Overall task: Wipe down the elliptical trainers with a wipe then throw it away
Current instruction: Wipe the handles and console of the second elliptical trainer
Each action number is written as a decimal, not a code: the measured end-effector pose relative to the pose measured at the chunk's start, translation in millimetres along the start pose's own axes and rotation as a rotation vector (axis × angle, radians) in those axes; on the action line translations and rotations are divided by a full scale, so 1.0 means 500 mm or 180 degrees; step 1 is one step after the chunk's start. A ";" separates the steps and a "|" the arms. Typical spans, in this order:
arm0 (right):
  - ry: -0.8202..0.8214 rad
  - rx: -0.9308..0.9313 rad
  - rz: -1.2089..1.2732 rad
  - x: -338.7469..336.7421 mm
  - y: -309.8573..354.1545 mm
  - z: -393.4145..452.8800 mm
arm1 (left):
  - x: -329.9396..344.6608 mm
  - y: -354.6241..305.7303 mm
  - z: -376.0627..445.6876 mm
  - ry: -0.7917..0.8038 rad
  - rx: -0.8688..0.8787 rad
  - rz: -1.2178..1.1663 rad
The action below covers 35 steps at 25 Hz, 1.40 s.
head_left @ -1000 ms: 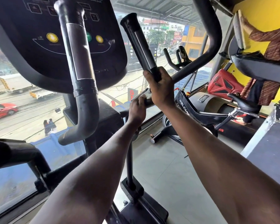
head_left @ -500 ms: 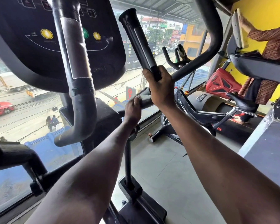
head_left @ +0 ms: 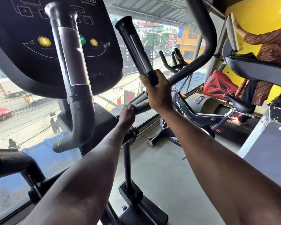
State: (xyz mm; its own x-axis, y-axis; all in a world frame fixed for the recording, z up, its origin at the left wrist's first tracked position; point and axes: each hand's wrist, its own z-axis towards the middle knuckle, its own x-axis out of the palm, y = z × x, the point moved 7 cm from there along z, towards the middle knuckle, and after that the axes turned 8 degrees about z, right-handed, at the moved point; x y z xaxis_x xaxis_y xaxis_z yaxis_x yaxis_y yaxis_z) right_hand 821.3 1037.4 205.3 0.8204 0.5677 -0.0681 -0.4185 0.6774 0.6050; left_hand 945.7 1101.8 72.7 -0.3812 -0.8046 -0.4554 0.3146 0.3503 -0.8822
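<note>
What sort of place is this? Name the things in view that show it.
Most likely a gym: an elliptical trainer's console and handlebar, a spin bike and a treadmill by a street-facing window.

The space around the two hands is tight. The right hand (head_left: 159,93) wraps the bottom of the slanted handle (head_left: 136,47), and the left hand (head_left: 127,113) sits just below it on the lower bar (head_left: 140,105). To the left, the fat grey bar (head_left: 75,75) and the big black screen panel (head_left: 31,51) block the way. A curved bar (head_left: 206,46) crosses behind the right hand. Far right, an exercise bike (head_left: 199,111) and a grey box (head_left: 269,143) stand in the way. Between the thin post (head_left: 127,166) and the box, the grey floor (head_left: 169,176) is open. The window glass (head_left: 15,124) closes the far left.
</note>
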 end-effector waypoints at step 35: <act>0.0978 0.0911 -0.0336 0.003 0.049 0.002 | -0.117 -0.237 -0.189 -0.0215 -0.0100 -0.2402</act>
State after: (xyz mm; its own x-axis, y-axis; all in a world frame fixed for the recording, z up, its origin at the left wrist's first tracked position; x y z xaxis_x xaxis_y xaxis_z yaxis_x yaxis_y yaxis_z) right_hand 812.7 1054.2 220.7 0.6807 0.6444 -0.3485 -0.1780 0.6069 0.7746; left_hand 848.5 1152.5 192.7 -0.4290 -0.8586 0.2806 -0.0358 -0.2942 -0.9551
